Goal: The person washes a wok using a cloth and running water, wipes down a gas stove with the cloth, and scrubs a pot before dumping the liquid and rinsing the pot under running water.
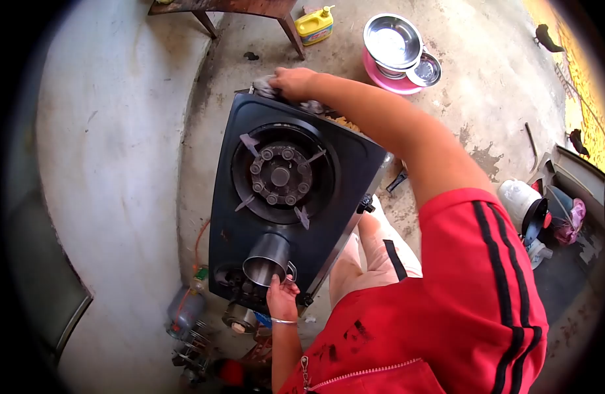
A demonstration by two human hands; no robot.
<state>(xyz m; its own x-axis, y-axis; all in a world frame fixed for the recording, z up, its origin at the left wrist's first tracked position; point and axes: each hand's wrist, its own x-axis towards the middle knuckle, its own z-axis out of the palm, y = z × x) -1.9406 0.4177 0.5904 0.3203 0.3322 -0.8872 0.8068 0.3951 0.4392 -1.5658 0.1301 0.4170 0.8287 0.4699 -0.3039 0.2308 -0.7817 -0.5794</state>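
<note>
A black gas stove (pixel 355 154) stands in front of me, with a round burner (pixel 280 175) and its pan supports in the middle of its top. My left hand (pixel 282 299) is at the near end, fingers closed on the rim and handle of a steel mug (pixel 271 253). The mug lies tilted over the second burner, which it partly hides, with its mouth toward my hand. At the far edge of the stove my right hand (pixel 292 84) grips a crumpled grey cloth (pixel 264 88) against the corner. Part of the cloth is hidden under the hand.
Past the stove are a wooden table (pixel 237 8), a yellow jug (pixel 314 26) and steel bowls (pixel 393 43) in a pink basin (pixel 381 77). A grey gas cylinder (pixel 187 307) with an orange hose stands at lower left. Containers (pixel 519 200) sit at right, near dark birds (pixel 548 39).
</note>
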